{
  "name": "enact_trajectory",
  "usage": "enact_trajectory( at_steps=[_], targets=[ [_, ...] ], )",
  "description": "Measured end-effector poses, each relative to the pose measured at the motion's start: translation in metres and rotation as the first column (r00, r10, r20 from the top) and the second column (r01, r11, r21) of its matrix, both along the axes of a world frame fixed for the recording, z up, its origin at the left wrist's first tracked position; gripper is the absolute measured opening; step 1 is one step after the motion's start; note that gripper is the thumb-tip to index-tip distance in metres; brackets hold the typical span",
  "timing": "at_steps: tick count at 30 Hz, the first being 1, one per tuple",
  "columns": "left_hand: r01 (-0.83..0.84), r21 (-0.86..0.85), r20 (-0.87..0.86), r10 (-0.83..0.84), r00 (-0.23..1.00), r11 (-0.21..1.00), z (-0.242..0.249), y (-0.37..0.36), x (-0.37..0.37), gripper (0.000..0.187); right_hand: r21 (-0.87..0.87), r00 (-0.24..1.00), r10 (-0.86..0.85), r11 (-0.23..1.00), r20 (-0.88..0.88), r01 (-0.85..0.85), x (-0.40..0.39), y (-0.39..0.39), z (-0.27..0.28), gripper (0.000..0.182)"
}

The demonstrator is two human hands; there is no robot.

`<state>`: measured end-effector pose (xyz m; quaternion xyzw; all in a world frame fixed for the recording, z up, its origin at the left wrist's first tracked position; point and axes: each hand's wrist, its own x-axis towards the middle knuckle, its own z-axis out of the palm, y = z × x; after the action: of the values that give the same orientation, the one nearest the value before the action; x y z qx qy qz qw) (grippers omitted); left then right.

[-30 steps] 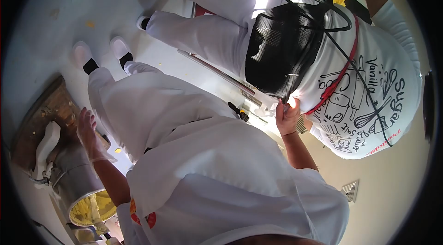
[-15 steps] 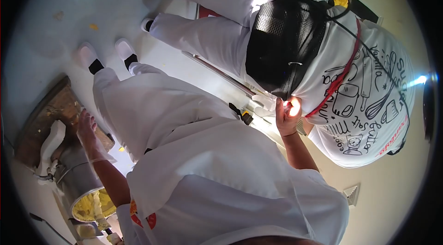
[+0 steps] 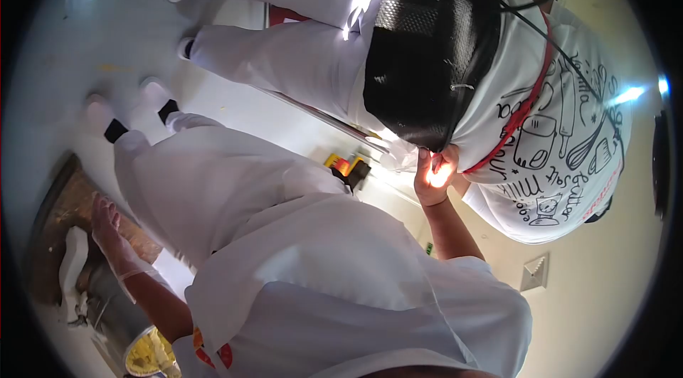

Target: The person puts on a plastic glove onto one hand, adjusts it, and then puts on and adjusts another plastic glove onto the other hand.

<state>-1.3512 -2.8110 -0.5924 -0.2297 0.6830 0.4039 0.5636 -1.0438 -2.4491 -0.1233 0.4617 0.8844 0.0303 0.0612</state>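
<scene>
My right hand (image 3: pixel 435 175) is closed in a pinch at the lower corner of a black mesh-textured bag (image 3: pixel 430 58) on another person. Strong glare covers its fingers, so I cannot make out what is between them. My left hand (image 3: pixel 112 239) wears a clear plastic glove and is held low at my left. Its fingers are stretched out, with nothing in them. It is near a brown wooden surface (image 3: pixel 60 197) and a curved white piece (image 3: pixel 72 261).
The other person (image 3: pixel 548 136) stands close at my right, in a printed white shirt with a red strap and a black cable (image 3: pixel 530 33). At lower left is a metal bowl holding yellow stuff (image 3: pixel 149 353). A yellow-and-red item (image 3: pixel 340 163) shows beyond my waist.
The whole view has shifted, moving feet, bowl and wooden surface leftward. My right hand stays at the bag's corner. My left hand stays open. The yellow-and-red item shows more fully.
</scene>
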Motion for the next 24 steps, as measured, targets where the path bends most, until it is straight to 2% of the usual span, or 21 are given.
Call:
enact_trajectory(
  at_steps=[5, 11, 14, 17, 20, 22, 23, 24],
  targets=[
    [0.029, -0.032, 0.153, -0.024, 0.988, 0.999, -0.033, 0.004, 0.014, 0.050, -0.012, 0.994, -0.029, 1.000, -0.106, 0.028, -0.009, 0.002, -0.008, 0.017],
    [0.049, -0.014, 0.090, -0.047, 0.995, 0.999, -0.004, 0.019, -0.003, 0.049, -0.009, 0.997, 0.073, 0.997, -0.013, -0.073, -0.019, 0.012, 0.000, 0.017],
    [0.023, -0.009, 0.014, -0.023, 1.000, 1.000, 0.037, 0.031, -0.015, 0.047, -0.041, 0.995, 0.098, 0.994, 0.010, -0.097, -0.013, 0.012, 0.007, 0.022],
    [0.032, -0.021, -0.096, -0.034, 0.995, 0.999, 0.073, 0.034, -0.028, 0.038, -0.026, 0.987, 0.142, 0.989, -0.078, -0.144, -0.019, 0.016, 0.004, 0.027],
    [0.050, 0.027, -0.148, -0.045, 0.988, 0.998, 0.109, 0.039, -0.046, 0.039, -0.002, 0.968, 0.181, 0.983, -0.173, -0.185, -0.019, 0.022, 0.003, 0.029],
    [0.071, 0.055, -0.242, -0.056, 0.969, 0.996, 0.158, 0.057, -0.059, 0.045, 0.011, 0.952, 0.191, 0.981, -0.238, -0.194, -0.008, 0.020, 0.000, 0.027],
    [0.025, 0.129, -0.287, 0.013, 0.958, 0.991, 0.182, 0.066, -0.062, 0.043, 0.001, 0.947, 0.189, 0.981, -0.259, -0.195, -0.006, 0.021, -0.003, 0.025],
    [0.018, 0.116, -0.326, 0.021, 0.945, 0.993, 0.203, 0.077, -0.066, 0.039, -0.013, 0.942, 0.186, 0.980, -0.279, -0.198, -0.005, 0.021, -0.002, 0.023]
  ],
)
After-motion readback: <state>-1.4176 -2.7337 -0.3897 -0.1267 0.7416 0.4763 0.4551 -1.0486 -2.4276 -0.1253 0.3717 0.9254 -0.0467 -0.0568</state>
